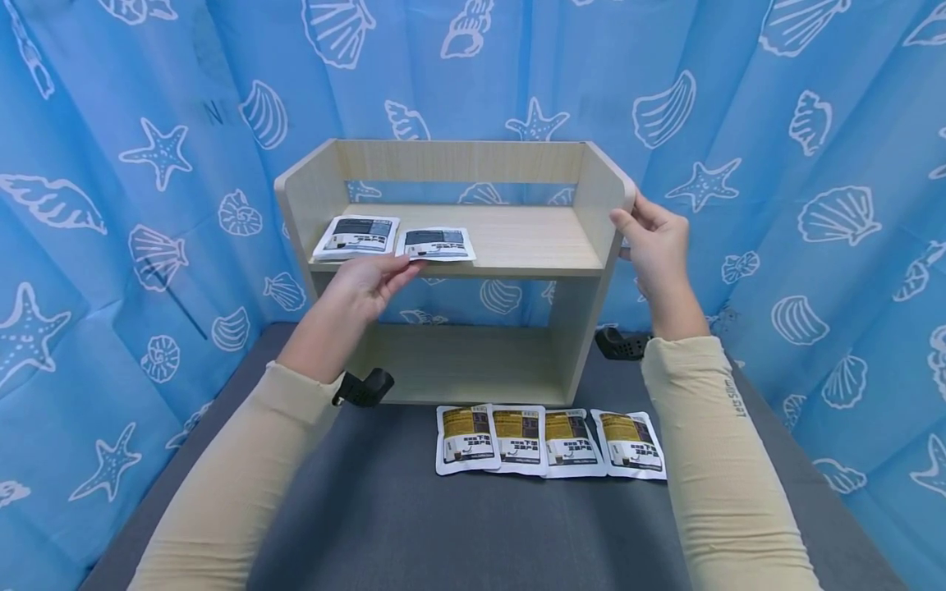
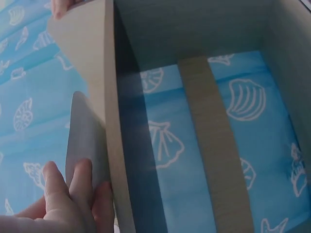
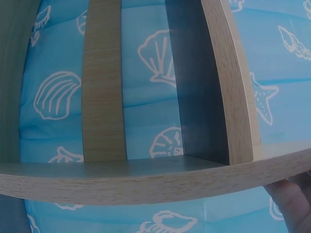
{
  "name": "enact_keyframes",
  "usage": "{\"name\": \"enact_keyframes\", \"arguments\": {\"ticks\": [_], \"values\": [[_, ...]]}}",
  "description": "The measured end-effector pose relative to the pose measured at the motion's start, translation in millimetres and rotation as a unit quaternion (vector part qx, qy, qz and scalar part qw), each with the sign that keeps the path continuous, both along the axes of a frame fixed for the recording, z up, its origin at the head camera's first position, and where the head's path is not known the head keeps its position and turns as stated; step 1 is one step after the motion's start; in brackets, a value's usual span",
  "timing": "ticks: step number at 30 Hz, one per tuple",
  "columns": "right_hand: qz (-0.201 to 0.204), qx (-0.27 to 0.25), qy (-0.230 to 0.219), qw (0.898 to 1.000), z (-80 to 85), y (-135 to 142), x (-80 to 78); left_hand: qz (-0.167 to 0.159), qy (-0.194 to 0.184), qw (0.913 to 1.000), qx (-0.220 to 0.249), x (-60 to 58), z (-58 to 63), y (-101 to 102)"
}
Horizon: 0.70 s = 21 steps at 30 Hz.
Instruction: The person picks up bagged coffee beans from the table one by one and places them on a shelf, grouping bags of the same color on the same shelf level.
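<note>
Blue curtain (image 1: 473,90), four gold pouches (image 1: 519,443), left fingers (image 1: 401,280) pinching one grey pouch (image 1: 436,244), right fingers (image 1: 628,223) gripping one shelf (image 1: 528,238)

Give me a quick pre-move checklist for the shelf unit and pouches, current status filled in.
1. Shelf unit steadied: ok, right hand grips its right side panel.
2. Left hand free: not ok, it holds the front edge of the right-hand pouch on top.
3. Room on upper shelf: ok, bare board right of that pouch.
4. Left-end pouch single or stacked: cannot tell.
5. Table pouches printed side up: ok, all four, in front of the shelf unit.
</note>
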State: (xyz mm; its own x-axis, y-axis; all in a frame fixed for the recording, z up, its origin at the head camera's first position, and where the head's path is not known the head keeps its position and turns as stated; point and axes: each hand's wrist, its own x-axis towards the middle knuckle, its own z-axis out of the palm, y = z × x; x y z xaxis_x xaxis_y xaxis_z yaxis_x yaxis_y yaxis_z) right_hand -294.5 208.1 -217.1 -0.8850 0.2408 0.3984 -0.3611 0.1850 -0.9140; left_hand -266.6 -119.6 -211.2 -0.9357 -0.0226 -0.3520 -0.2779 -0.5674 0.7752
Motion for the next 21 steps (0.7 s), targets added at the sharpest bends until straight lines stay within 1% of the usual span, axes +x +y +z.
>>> {"name": "enact_keyframes", "arguments": {"ticks": [3,8,10,12,15,21], "values": [[0.000,0.000,-0.004,1.000,-0.3,0.1,0.2,0.006,-0.009,0.9998,-0.017,-1.6,1.0,-0.2],[0.005,-0.004,-0.007,1.000,-0.4,0.8,-0.1,0.020,-0.039,0.9988,-0.024,0.1,2.0,-2.9],[0.007,-0.007,-0.008,1.000,-0.3,1.2,-0.4,0.026,-0.044,0.9983,-0.027,-0.4,1.8,-3.2],[0.008,-0.012,-0.008,1.000,-0.1,1.6,-0.7,0.024,-0.035,0.9983,-0.040,-1.4,1.6,-2.4],[0.008,-0.016,-0.008,1.000,0.3,2.1,-1.2,0.029,-0.026,0.9980,-0.050,-2.5,1.1,-0.9],[0.007,-0.018,-0.008,1.000,0.3,1.8,-1.3,0.043,-0.036,0.9969,-0.054,-2.0,-0.6,-0.3]]}}
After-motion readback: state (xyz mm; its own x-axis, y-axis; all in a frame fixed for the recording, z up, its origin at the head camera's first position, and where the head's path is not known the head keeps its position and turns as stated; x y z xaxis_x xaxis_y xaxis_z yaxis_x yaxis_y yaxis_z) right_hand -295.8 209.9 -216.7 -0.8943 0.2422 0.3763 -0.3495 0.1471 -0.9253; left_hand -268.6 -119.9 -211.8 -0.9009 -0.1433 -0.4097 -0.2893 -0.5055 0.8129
